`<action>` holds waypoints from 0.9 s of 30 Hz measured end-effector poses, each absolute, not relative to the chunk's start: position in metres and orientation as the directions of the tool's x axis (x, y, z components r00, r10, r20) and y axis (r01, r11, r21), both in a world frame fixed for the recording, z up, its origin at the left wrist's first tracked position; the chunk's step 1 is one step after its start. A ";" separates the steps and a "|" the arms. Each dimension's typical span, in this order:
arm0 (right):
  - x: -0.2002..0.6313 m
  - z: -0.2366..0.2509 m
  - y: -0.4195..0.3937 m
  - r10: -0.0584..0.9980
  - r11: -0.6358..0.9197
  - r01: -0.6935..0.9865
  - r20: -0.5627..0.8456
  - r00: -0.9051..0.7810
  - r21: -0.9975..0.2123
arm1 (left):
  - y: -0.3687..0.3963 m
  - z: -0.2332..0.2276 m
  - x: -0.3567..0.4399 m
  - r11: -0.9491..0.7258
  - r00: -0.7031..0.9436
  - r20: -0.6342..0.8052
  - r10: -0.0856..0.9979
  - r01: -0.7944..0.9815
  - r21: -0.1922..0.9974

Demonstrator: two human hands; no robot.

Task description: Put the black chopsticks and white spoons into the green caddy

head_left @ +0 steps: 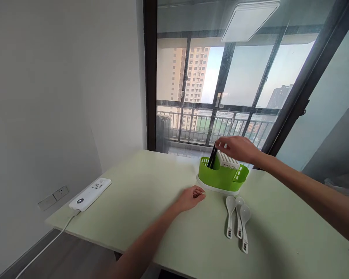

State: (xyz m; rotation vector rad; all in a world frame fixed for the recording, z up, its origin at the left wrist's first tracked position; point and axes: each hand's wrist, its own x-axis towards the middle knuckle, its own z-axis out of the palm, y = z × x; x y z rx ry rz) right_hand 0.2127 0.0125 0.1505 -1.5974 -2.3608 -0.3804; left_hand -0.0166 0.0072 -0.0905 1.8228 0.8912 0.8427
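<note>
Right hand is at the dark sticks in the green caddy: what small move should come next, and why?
Probably lower the dark sticks fully into the green caddy and let go: the right hand pinches their tops, and they already stand inside it.

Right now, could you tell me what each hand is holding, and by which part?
The right hand pinches the black chopsticks by their top ends, over the green holder. The left hand holds nothing.

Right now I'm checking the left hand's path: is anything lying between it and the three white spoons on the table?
Nothing visible. The left hand rests on the table, and only bare tabletop lies between it and the spoons to its right. The green holder stands behind that stretch, with the right hand over it.
</note>
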 end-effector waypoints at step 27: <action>0.323 -0.079 -0.079 0.986 -0.055 0.632 -0.142 -0.088 -0.773 | 0.005 -0.083 -0.014 -0.363 0.509 0.184 0.841 0.280 0.889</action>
